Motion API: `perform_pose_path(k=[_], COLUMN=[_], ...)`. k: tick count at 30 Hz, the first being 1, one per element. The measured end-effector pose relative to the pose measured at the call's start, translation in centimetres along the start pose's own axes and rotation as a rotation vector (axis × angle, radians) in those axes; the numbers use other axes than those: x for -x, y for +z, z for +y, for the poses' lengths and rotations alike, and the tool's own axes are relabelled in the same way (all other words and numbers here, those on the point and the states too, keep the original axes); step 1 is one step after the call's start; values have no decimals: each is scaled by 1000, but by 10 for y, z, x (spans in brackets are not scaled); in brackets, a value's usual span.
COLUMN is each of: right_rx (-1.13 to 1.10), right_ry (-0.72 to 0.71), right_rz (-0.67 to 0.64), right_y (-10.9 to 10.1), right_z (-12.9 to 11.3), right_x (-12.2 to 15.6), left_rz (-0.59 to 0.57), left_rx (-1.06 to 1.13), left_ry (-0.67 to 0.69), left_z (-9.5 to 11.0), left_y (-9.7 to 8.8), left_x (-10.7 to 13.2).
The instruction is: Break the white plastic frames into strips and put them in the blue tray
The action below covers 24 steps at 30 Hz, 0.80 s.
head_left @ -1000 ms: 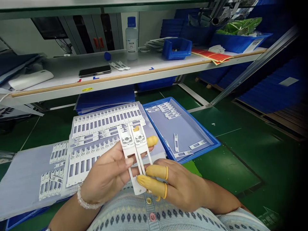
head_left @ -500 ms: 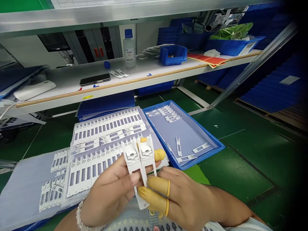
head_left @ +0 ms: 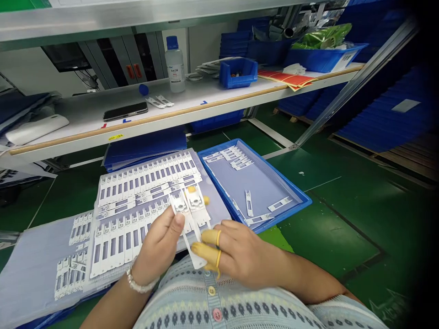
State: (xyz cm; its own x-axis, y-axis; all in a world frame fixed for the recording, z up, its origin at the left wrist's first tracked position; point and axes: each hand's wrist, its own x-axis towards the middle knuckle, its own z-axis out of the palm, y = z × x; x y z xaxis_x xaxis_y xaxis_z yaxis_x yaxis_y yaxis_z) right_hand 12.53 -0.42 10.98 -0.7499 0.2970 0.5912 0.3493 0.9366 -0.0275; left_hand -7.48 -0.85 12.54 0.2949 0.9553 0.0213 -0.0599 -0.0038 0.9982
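Grips two white frames (head_left: 199,214) at seven o'clock from centre in a left hand (head_left: 159,244) closed thumb-to-fingers, and holds a lower end under bent, barely parted, yellow-capped fingers (head_left: 206,252) of the right hand (head_left: 240,258).

two slim white frames, held side by side and aslant
the left frame (head_left: 181,205) and the right frame (head_left: 196,208) look alike: pale plastic, forked at the far end, with a raised ring-shaped seat below the fork and a long opening further down. both lean with far ends to the left, seats facing up, between the left hand (head_left: 158,244) and the right hand (head_left: 240,256). the left frame's near end is a solid plate; the right frame's is hidden behind yellow-covered fingers.
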Motion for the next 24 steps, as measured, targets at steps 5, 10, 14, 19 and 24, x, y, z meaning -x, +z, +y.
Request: perform_pose_path(k=[5, 10, 14, 19, 24], right_rx=[-166, -406, -413, -363, -347], right_ry=[386, 618, 606, 580, 518], right_rz=[-168, -414, -537, -620, -648], right_y=[25, 64, 85, 95, 94], right_z=[58, 104, 112, 115, 116], right_x=[32, 71, 80, 78, 81], left_rz=[41, -162, -194, -178, -178], left_rx=[-703, -1290, -1350, -1424, -1450], left_ry=[63, 48, 46, 58, 90], left_z=[-45, -101, -129, -145, -149], left_y=[-14, -7, 8, 12, 9], left_x=[-30, -49, -51, -49, -48])
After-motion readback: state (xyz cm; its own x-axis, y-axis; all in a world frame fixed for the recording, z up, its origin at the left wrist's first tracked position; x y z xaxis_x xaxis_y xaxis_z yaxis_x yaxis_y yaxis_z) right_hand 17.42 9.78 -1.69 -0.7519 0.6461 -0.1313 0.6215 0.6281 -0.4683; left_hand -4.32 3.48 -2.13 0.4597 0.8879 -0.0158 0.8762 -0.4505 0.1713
